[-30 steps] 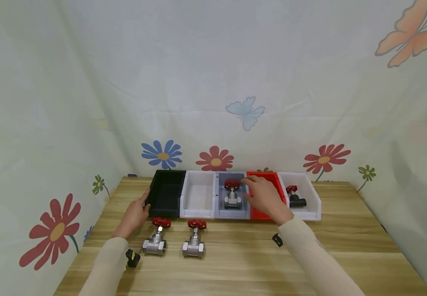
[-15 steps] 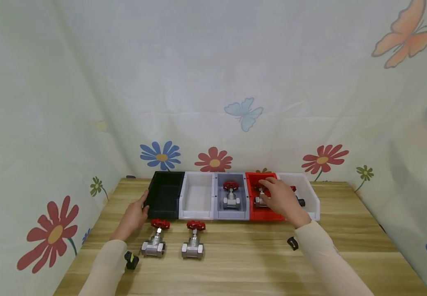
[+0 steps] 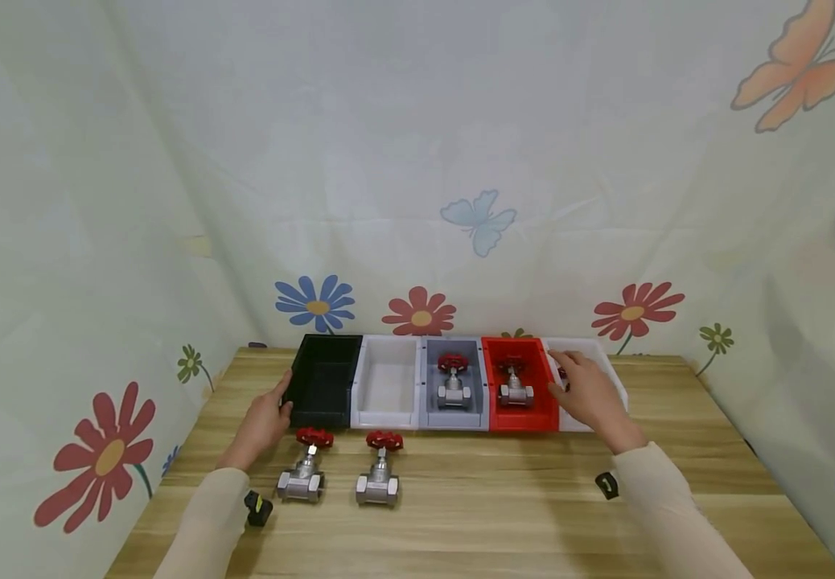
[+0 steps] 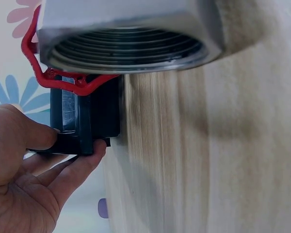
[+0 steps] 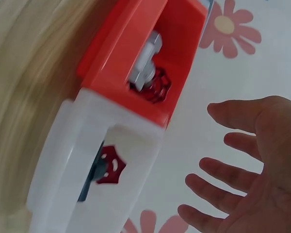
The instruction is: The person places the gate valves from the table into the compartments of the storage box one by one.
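One gate valve (image 3: 516, 394): released in red bin (image 3: 524, 422), seemingly placed.
Right hand (image 3: 591, 394): shifted right, spread, empty.
Left hand (image 3: 263, 420): pinching black bin (image 3: 322, 419).

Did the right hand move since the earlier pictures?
Yes. In the head view, the right hand moved right, judged against the red box: from over it to over the white box beside it.

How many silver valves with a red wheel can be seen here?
4: a left valve and a right valve on the table, a third valve in the grey bin, a fourth valve in the red bin. The dark valve in a white bin isn't counted.
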`<state>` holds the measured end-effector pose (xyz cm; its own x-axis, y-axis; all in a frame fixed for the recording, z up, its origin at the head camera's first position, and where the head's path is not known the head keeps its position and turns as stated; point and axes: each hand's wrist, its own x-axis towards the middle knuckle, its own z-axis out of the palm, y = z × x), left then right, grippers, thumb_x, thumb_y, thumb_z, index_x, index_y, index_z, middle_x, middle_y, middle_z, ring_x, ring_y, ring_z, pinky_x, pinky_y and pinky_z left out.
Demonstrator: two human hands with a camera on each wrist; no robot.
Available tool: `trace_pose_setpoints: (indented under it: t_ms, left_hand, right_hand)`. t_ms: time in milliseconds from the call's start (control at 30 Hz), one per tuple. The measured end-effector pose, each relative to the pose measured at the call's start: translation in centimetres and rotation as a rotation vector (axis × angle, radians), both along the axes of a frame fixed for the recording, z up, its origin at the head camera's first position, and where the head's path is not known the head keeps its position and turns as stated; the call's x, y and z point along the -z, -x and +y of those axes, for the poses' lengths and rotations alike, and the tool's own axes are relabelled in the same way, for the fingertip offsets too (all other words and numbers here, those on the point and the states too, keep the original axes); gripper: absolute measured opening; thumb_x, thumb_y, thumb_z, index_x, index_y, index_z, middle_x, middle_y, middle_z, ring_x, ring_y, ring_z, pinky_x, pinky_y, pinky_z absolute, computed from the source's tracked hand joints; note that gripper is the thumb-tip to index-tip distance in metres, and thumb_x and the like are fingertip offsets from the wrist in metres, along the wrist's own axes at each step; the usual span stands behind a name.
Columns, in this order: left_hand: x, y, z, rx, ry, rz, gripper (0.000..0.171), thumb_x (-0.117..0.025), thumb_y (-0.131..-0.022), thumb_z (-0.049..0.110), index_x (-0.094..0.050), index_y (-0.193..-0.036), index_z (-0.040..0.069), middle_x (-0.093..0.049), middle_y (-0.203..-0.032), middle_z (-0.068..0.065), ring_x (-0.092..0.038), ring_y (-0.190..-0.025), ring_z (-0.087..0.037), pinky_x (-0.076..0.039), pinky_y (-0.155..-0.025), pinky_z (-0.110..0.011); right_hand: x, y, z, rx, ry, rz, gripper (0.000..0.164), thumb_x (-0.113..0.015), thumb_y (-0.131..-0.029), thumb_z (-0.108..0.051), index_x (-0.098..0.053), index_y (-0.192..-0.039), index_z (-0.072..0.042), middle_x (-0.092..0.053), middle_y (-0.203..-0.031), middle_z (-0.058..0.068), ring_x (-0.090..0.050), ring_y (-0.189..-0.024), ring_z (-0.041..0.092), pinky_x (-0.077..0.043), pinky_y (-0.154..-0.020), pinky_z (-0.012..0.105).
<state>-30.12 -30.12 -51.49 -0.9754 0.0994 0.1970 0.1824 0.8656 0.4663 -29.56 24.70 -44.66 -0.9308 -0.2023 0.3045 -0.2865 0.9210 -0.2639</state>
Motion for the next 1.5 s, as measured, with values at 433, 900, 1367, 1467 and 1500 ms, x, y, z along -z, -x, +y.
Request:
trace_pose_setpoints:
  t_ms: [433, 900, 1367, 1467, 1500]
  left_hand:
    - [0.0, -0.1, 0.0, -0.002, -0.006, -0.018, 0.065, -0.052, -0.096, 0.003, -0.023, -0.154, -0.002, -0.046, -0.055, -0.006, -0.040, -0.048, -0.014, -0.040, -0.056, -0.031]
    - [-0.1, 0.1, 0.1, 0.003, -0.006, 0.008, 0.065, -0.053, -0.095, 0.002, -0.025, -0.154, -0.002, -0.047, -0.055, -0.006, -0.041, -0.049, -0.014, -0.042, -0.059, -0.032]
    - [-0.3, -0.1, 0.1, 0.003, 0.000, 0.000, 0.065, -0.053, -0.096, 0.001, -0.024, -0.154, -0.003, -0.049, -0.058, -0.008, -0.043, -0.052, -0.016, -0.048, -0.065, -0.039]
    - [-0.2, -0.2, 0.0, 0.003, 0.003, -0.002, 0.065, -0.053, -0.096, 0.001, -0.024, -0.154, -0.003, -0.049, -0.058, -0.008, -0.043, -0.052, -0.016, -0.048, -0.064, -0.039]
    - [-0.2, -0.2, 0.0, 0.002, 0.002, 0.000, 0.065, -0.053, -0.096, 0.001, -0.024, -0.154, -0.002, -0.049, -0.058, -0.008, -0.043, -0.052, -0.017, -0.048, -0.064, -0.039]
  right_hand:
    - [1.2, 0.1, 4.7, 0.107, 0.072, -0.055, 0.058, -0.062, -0.092, -0.019, -0.044, -0.144, -0.001, -0.044, -0.141, 0.033, -0.050, -0.120, 0.053, -0.044, -0.095, 0.067]
    - [3.9, 0.4, 8.3, 0.180, 0.240, -0.051, 0.060, -0.060, -0.091, -0.015, -0.040, -0.144, 0.004, -0.045, -0.135, 0.038, -0.050, -0.115, 0.054, -0.043, -0.090, 0.067]
    - [5.3, 0.2, 8.9, 0.239, 0.341, -0.093, 0.050, -0.054, -0.093, -0.009, -0.044, -0.140, 0.004, -0.054, -0.127, 0.036, -0.059, -0.102, 0.048, -0.050, -0.079, 0.056]
    - [5.8, 0.2, 8.9, 0.241, 0.333, -0.094, 0.049, -0.051, -0.093, -0.007, -0.044, -0.140, 0.004, -0.054, -0.128, 0.037, -0.056, -0.108, 0.051, -0.047, -0.084, 0.060]
    - [5.9, 0.2, 8.9, 0.241, 0.329, -0.090, 0.049, -0.051, -0.092, -0.006, -0.044, -0.140, 0.004, -0.054, -0.127, 0.038, -0.055, -0.109, 0.052, -0.046, -0.085, 0.061]
